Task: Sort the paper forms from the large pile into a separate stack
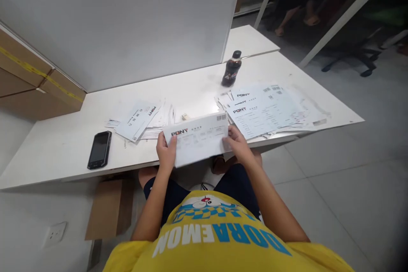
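Note:
A white printed paper [199,146] with a PONY heading is held up in front of me, over the table's near edge. My left hand [166,151] grips its left edge, thumb on the front. At the other side, my right hand [236,141] pinches its right edge. Whether it is one sheet or a folded one I cannot tell. To the right lies a spread pile of similar PONY sheets [261,112]. On the left is a pile of smaller white papers [137,121], the top one also marked PONY.
A black phone [99,149] lies near the white table's [57,144] front edge. A dark cola bottle [231,69] stands at the back. Cardboard boxes [47,97] stand at the left end, and another box [108,208] sits beneath. Another person's legs [288,19] show under a far desk.

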A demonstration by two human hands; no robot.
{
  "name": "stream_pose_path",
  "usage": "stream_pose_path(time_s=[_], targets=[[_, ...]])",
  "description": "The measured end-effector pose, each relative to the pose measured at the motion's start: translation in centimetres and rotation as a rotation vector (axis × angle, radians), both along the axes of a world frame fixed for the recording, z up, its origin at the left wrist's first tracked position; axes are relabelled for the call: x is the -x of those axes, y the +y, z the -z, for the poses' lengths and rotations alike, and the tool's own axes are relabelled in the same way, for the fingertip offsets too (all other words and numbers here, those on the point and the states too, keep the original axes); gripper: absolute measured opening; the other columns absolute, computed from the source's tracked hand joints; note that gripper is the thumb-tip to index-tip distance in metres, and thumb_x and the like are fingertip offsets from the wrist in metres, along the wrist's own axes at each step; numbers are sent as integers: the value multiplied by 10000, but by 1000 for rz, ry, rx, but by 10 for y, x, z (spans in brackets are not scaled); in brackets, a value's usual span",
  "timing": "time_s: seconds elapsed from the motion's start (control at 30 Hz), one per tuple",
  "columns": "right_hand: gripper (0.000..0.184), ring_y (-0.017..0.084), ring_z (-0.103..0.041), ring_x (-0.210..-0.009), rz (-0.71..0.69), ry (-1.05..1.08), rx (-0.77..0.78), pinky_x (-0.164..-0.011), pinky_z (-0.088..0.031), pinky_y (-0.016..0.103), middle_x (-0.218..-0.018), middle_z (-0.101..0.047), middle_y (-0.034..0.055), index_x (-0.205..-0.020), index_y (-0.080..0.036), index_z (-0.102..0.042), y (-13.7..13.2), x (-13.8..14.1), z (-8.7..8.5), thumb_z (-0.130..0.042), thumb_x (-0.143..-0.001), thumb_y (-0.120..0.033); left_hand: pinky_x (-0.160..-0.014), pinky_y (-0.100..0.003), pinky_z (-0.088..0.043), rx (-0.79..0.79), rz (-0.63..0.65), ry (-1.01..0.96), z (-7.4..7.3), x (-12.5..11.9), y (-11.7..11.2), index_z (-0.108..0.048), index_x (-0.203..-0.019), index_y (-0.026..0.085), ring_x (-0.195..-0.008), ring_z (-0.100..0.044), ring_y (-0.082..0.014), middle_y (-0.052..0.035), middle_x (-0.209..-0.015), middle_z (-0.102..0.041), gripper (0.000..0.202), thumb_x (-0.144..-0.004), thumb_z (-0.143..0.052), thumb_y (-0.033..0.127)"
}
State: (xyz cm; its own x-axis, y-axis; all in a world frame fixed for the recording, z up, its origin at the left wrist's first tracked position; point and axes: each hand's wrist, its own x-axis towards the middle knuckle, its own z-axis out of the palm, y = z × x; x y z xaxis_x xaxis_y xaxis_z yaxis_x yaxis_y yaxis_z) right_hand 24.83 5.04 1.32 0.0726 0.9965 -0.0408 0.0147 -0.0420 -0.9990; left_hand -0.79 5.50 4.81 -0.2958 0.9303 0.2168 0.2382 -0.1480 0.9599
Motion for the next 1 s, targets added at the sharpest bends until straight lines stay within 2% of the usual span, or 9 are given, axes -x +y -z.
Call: stream_pose_path(time_s=[0.1, 0.17, 0.3, 0.37, 0.53, 0.67, 0.77, 0.9, 1.0], targets=[[327, 263, -621, -907, -42, -171, 157, -817, -460, 390, -898, -682, 26, -924, -238, -579, -10, -22, 3, -493, -609, -232, -758, -296, -510, 45, -65, 16, -10, 7, 8, -555, -1155, 193, -751, -648, -168, -22, -826, -662, 317, -872, -595, 329], [370, 284, -620, -926, 7, -304, 202, -836, -456, 410, -919, -698, 40, -933, -236, -601, -8, -34, 4, -485, -582, -205, -782, -304, -511, 37, -66, 108, -15, 7, 20, -577, -1143, 199, -806, -654, -173, -36, -868, -671, 276, -884, -565, 294], [444, 306, -623, -932, 56, -417, 207, -839, -471, 419, -953, -716, 72, -992, -227, -626, 8, -41, -1, -497, -569, -183, -1016, -399, -449, -113, 338, 524, -15, -13, 48, -602, -1238, 243, -1207, -555, -236, -81, -1272, -629, 332, -914, -559, 301], [491, 309, -627, -930, 53, -428, 220, -830, -480, 422, -984, -715, 88, -1040, -217, -630, 16, -38, -2, -493, -570, -179, -1104, -460, -376, -128, 472, 704, -7, -26, 59, -612, -1254, 227, -1306, -479, -275, -91, -1353, -590, 367, -897, -605, 309], [549, 316, -624, -965, 46, -444, 204, -859, -490, 429, -1046, -715, 105, -1112, -200, -643, 22, -33, 0, -499, -582, -187, -1132, -486, -373, -102, 466, 833, 17, -36, 65, -659, -1212, 176, -1345, -464, -286, -108, -1367, -590, 317, -927, -570, 281], [606, 314, -619, -1034, 13, -439, 215, -922, -470, 437, -1122, -701, 105, -1198, -183, -621, 21, -36, 5, -479, -609, -209, -1129, -465, -407, -159, 515, 818, 26, -33, 54, -657, -1227, 195, -1344, -481, -236, -62, -1352, -609, 317, -969, -474, 222], [616, 306, -623, -1040, 33, -398, 221, -932, -471, 433, -1127, -702, 92, -1213, -184, -620, 22, -36, 10, -475, -616, -225, -1092, -444, -460, -170, 468, 784, 32, -32, 45, -651, -1241, 187, -1283, -546, -222, -66, -1349, -607, 335, -982, -440, 205], [564, 283, -628, -1013, 62, -332, 129, -935, -473, 422, -1061, -721, 50, -1154, -219, -652, 22, -27, 16, -464, -622, -229, -1058, -450, -494, -169, 437, 806, 35, -34, 42, -631, -1274, 214, -1250, -578, -231, -52, -1382, -576, 354, -984, -428, 207], [555, 275, -628, -993, 112, -324, 78, -927, -479, 414, -1015, -727, 52, -1131, -211, -664, 18, -20, 13, -459, -615, -229, -1078, -483, -469, -156, 449, 840, 25, -35, 44, -650, -1255, 213, -1316, -515, -270, -53, -1340, -610, 349, -969, -450, 211]])
